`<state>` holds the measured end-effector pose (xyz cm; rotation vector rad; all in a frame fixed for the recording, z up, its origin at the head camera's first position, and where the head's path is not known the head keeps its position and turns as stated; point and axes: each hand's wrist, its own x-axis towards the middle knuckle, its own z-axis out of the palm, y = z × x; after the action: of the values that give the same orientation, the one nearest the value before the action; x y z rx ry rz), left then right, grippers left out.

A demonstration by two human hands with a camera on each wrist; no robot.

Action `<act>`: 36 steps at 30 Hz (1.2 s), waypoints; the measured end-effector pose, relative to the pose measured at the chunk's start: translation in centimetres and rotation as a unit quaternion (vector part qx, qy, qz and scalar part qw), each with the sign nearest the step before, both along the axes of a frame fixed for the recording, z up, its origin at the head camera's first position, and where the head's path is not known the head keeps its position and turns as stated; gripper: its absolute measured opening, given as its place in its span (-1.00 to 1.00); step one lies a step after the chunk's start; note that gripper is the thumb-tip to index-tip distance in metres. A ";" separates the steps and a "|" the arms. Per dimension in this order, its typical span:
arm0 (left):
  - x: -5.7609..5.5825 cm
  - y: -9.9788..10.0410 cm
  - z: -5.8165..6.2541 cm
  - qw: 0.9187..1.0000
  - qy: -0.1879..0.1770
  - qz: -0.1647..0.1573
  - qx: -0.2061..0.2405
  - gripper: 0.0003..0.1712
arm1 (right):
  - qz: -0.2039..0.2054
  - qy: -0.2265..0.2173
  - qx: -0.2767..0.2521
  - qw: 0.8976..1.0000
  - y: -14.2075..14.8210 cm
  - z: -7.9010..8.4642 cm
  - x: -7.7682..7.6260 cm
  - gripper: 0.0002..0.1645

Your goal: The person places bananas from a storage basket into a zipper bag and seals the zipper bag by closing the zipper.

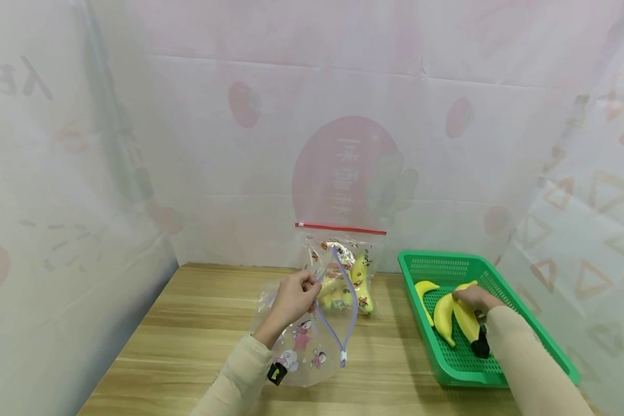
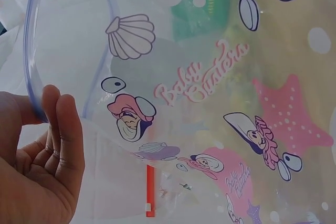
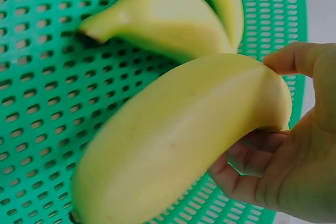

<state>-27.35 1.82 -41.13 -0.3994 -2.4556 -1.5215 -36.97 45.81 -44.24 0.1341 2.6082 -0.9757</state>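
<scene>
In the head view, the left hand [image 1: 293,294] pinches the purple rim of a clear bag [image 1: 308,358], thumb on one side and fingers on the other. The bag's mouth gapes wide. Its purple slider [image 1: 343,355] sits at 5 o'clock from that hand. The bag has a pink star [image 2: 291,114], a shell and funny little oysters on it.

At 2 o'clock from the left hand is the red-top bag [image 1: 364,248], standing up behind the purple rim. Yellow bananas [image 1: 363,280] show through it.

The right hand [image 1: 473,297] is at 3 o'clock from the left hand, in the green basket [image 1: 460,378]. It holds one end of a big banana [image 3: 178,135], with the thumb on top and fingers curled under. I cannot tell if that banana touches the basket floor. Two more lie in the basket: the middle banana [image 1: 444,320] at 9 o'clock from the held one, just beside it, and the thin banana [image 1: 424,297] at 10 o'clock, near the basket's side.

Bags and basket are on a wood table [image 1: 197,323]. Past it, at 12 o'clock, hangs a pale cloth [image 1: 208,144] with pink pictures.
</scene>
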 end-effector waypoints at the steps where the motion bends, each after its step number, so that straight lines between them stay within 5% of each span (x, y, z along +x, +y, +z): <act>1: 0.0 0.0 0.0 1.000 0.000 -0.001 -0.001 -0.89 | -0.003 0.007 -0.005 1.000 -0.2 0.2 0.1 -0.60; 14: -0.1 0.2 -0.1 1.000 0.000 -0.001 0.000 -0.88 | 0.074 0.081 -0.067 0.992 -4.9 3.2 0.9 -0.59; 27: 0.1 0.2 0.4 1.000 0.008 0.003 -0.001 -0.88 | 0.106 0.127 -0.107 0.980 -9.6 5.4 2.2 -0.61; 36: 0.0 0.2 0.2 1.000 0.004 0.006 -0.002 -0.87 | 0.106 0.132 -0.127 0.977 -12.5 6.3 3.8 -0.33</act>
<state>-27.30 2.04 -40.92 -0.3908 -2.4519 -1.5080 -33.17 33.35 -37.92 -0.3529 2.6253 -1.3111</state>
